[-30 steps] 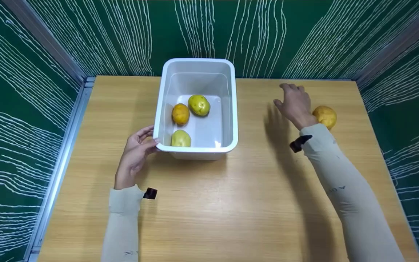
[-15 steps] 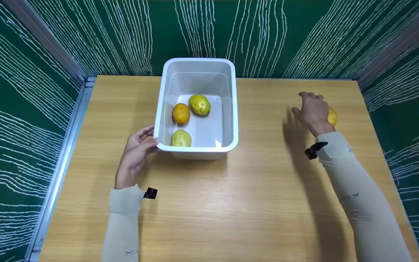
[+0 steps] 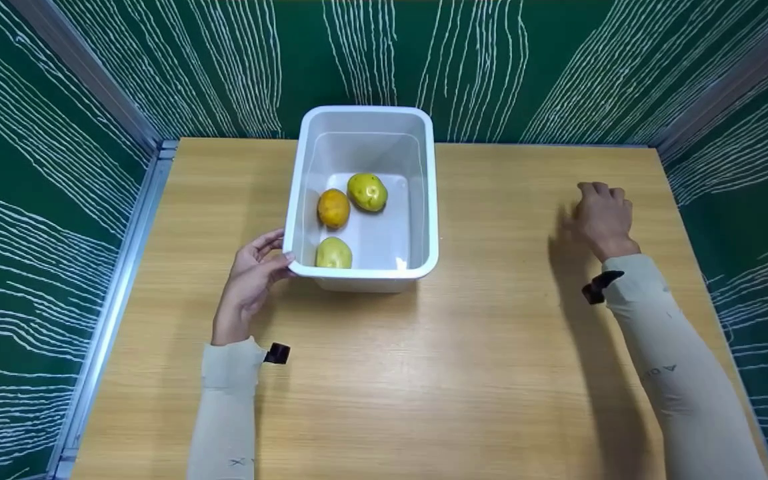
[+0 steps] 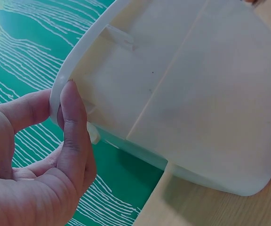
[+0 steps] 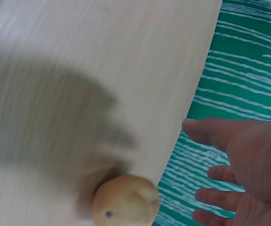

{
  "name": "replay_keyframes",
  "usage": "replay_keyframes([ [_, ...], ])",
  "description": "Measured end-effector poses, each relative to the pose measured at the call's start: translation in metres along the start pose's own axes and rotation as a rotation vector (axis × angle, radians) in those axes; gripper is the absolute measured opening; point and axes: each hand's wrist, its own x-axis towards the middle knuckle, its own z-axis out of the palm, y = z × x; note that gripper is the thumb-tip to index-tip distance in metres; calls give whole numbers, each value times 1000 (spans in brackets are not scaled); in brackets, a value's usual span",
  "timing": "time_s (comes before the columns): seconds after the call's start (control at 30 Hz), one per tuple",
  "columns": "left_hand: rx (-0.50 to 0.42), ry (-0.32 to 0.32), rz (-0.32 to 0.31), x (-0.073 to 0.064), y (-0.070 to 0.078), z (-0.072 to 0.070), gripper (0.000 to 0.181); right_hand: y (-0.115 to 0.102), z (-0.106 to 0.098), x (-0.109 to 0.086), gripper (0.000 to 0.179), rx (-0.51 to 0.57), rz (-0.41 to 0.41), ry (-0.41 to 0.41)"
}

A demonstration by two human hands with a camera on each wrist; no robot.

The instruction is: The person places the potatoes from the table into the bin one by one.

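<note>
A deep white plastic bin [image 3: 428, 200] stands at the back middle of the table. My left hand [image 3: 247, 277] pinches its near left corner rim between thumb and fingers; the left wrist view shows the rim [image 4: 62, 87] in that pinch. Inside lie an orange oval fruit [image 3: 333, 208], a lumpy yellow-green one [image 3: 367, 192] and a pale green one [image 3: 334, 253]. At the right, my right hand [image 3: 605, 219] hovers with fingers spread, holding nothing. In the right wrist view a round yellow fruit [image 5: 126, 201] with a dark spot lies on the table near it; the hand hides this fruit in the head view.
The wooden table [image 3: 371, 373] meets green panels [image 3: 411, 67] with white wavy lines at the back and sides. A metal rail [image 3: 101, 293] runs along the left edge. Dark wrist cameras [image 3: 277, 353] sit on both sleeves.
My right hand has moved rightward and nearer to me, and now covers the yellow fruit from the head camera. My left hand keeps its pinch on the bin rim.
</note>
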Motion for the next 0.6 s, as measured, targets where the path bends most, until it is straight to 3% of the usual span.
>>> replay_keyframes([
  [0.3, -5, 9, 12, -1, 1, 0, 57, 21, 3, -7, 87, 11, 80, -53],
  [0.6, 3, 3, -2, -1, 2, 0, 59, 32, 7, -9, 94, 34, 99, -87],
])
